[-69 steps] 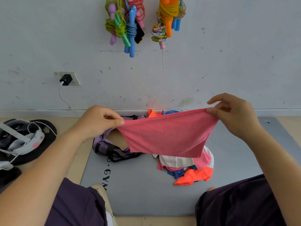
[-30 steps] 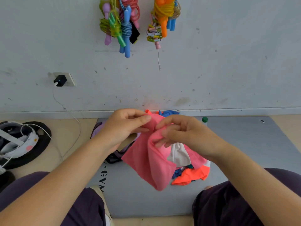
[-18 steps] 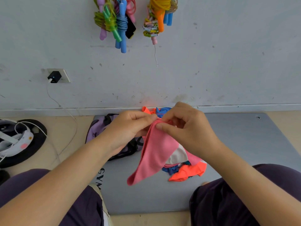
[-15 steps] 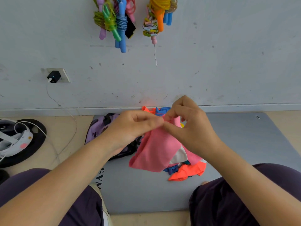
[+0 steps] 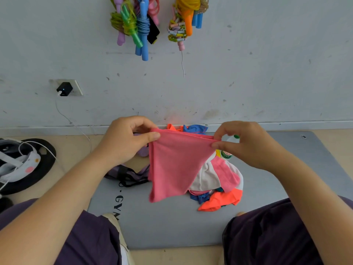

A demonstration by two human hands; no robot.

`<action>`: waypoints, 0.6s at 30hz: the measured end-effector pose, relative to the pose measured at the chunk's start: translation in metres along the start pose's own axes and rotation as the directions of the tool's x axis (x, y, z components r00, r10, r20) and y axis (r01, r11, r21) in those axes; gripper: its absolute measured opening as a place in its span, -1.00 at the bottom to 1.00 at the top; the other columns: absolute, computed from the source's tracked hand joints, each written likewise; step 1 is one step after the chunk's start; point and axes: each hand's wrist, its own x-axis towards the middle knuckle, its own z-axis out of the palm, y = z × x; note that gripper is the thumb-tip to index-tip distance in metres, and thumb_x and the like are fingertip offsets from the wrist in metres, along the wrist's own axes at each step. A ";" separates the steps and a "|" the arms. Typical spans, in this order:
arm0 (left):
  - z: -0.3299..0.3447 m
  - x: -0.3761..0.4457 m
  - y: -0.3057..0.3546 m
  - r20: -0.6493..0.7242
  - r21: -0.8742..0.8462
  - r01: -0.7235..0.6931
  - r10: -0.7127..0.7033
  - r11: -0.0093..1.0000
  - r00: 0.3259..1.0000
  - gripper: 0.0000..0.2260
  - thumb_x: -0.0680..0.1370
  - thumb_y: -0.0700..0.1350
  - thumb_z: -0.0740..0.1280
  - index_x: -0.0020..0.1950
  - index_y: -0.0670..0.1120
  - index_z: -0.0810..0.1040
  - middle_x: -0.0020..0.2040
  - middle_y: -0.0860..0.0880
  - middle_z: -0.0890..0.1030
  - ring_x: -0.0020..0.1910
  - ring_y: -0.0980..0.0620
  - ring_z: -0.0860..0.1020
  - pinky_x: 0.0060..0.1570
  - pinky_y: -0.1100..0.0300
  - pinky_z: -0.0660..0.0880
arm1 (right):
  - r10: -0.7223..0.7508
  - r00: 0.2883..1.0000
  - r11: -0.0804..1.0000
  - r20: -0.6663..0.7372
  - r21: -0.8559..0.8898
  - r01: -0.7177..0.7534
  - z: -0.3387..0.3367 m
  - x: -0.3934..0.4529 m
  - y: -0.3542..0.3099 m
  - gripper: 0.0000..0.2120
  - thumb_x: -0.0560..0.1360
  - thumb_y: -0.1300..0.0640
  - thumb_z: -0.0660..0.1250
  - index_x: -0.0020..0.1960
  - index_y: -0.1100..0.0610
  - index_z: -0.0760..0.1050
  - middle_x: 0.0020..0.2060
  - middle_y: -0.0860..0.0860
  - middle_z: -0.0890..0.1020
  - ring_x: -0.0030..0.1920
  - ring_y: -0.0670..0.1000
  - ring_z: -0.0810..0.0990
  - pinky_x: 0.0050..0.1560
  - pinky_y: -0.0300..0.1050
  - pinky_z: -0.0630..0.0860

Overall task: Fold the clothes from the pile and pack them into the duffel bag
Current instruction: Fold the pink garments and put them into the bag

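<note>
The left hand and the right hand each pinch one top corner of a pink garment, which hangs above the grey mat. Behind it lies the pile of clothes, and the purple duffel bag is just beside. Jump ropes hang on the wall.

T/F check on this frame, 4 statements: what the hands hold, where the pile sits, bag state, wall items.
1. Both hands pinch the pink garment by its top edge, left hand and right hand. True.
2. The pink garment lies flat on the grey mat. False: it hangs in the air above the mat.
3. The pile of clothes is on the mat. True.
4. The jump ropes lie on the floor. False: they hang on the wall.
</note>
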 end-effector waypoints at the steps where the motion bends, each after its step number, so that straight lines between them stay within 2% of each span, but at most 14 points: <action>1: 0.000 0.000 -0.002 -0.015 0.048 0.000 0.000 0.999 1.000 -0.90 0.46 -0.21 0.49 -0.14 -0.01 0.67 -0.23 0.11 0.70 -0.25 0.19 0.64 -0.16 0.27 0.57 | 0.006 1.000 1.000 -0.021 0.022 -0.006 0.001 -0.001 -0.001 -0.91 0.42 0.12 0.50 -0.19 0.06 0.59 -0.22 -0.18 0.64 -0.07 -0.23 0.54 -0.06 -0.54 0.34; 3: 0.001 0.000 -0.004 -0.022 0.039 0.011 -0.010 0.999 1.000 -0.88 0.47 -0.21 0.48 -0.16 0.02 0.66 -0.21 0.08 0.69 -0.23 0.13 0.64 -0.22 0.18 0.61 | 0.009 0.999 0.998 -0.046 0.060 -0.006 0.004 0.000 -0.004 -0.90 0.42 0.21 0.50 -0.16 0.11 0.58 -0.23 -0.11 0.65 -0.13 -0.15 0.59 -0.06 -0.41 0.46; 6: 0.005 -0.002 -0.005 -0.002 -0.013 0.030 -0.031 0.999 1.000 -0.88 0.49 -0.20 0.47 -0.16 0.02 0.65 -0.19 0.02 0.68 -0.23 0.01 0.65 -0.33 0.22 0.60 | 0.015 0.999 1.000 -0.040 -0.007 -0.015 0.008 0.002 -0.005 -0.81 0.44 0.25 0.48 0.02 0.11 0.58 -0.19 -0.06 0.62 -0.13 0.00 0.60 0.01 -0.18 0.50; 8: 0.008 -0.002 -0.005 0.020 -0.007 0.042 -0.042 0.999 0.999 -0.89 0.51 -0.21 0.45 -0.14 0.00 0.64 -0.19 -0.01 0.68 -0.17 -0.09 0.65 -0.31 0.16 0.63 | 0.008 0.999 0.996 -0.032 -0.094 -0.011 0.009 0.003 -0.004 -0.81 0.46 0.22 0.45 0.07 0.11 0.61 -0.16 -0.05 0.61 -0.11 0.01 0.59 0.05 -0.12 0.48; 10: 0.010 -0.001 -0.005 0.053 0.015 0.049 -0.050 0.999 0.997 -0.89 0.53 -0.23 0.41 -0.11 -0.02 0.61 -0.16 -0.01 0.68 -0.12 -0.11 0.64 -0.19 0.09 0.65 | 0.003 1.000 0.997 -0.025 -0.075 -0.005 0.010 0.003 -0.003 -0.89 0.49 0.21 0.42 0.00 0.10 0.61 -0.11 -0.02 0.62 -0.09 -0.01 0.58 0.06 -0.10 0.50; 13: 0.009 -0.001 -0.005 0.152 0.033 0.090 -0.094 0.995 0.984 -0.96 0.61 -0.19 0.30 -0.02 -0.09 0.53 -0.08 -0.11 0.68 -0.02 -0.16 0.63 0.16 -0.11 0.53 | 0.104 0.992 0.964 0.068 0.238 -0.118 0.012 0.004 -0.003 -0.98 0.54 0.17 0.33 -0.03 0.09 0.54 -0.13 -0.08 0.59 -0.16 -0.14 0.52 -0.08 -0.20 0.45; 15: 0.011 -0.002 -0.005 0.199 -0.033 0.125 -0.116 0.992 0.973 -0.95 0.64 -0.16 0.26 0.02 -0.11 0.50 -0.09 -0.20 0.66 -0.03 -0.28 0.60 0.21 -0.20 0.47 | 0.157 0.980 0.871 0.122 0.451 -0.196 0.014 0.003 -0.001 -0.92 0.60 0.14 0.25 -0.07 0.07 0.47 -0.30 -0.16 0.48 -0.29 -0.16 0.42 -0.21 -0.29 0.38; 16: 0.011 -0.002 -0.003 0.189 -0.127 0.129 -0.103 0.983 0.977 -0.96 0.62 -0.15 0.28 0.01 -0.09 0.51 -0.13 -0.18 0.66 -0.11 -0.25 0.61 0.14 -0.18 0.51 | 0.172 0.978 0.825 0.119 0.525 -0.209 0.015 0.003 -0.001 -0.89 0.62 0.12 0.23 -0.08 0.07 0.45 -0.36 -0.16 0.42 -0.34 -0.15 0.39 -0.27 -0.32 0.38; 18: 0.011 -0.003 0.008 0.139 -0.415 0.146 -0.096 0.898 0.986 -0.90 0.53 -0.03 0.40 -0.02 -0.02 0.57 -0.22 -0.05 0.61 -0.25 -0.06 0.56 -0.19 0.00 0.52 | 0.190 0.980 0.733 0.062 0.655 -0.183 0.014 0.004 -0.003 -0.88 0.61 0.04 0.24 -0.08 0.05 0.45 -0.38 -0.08 0.38 -0.38 -0.10 0.35 -0.38 -0.27 0.38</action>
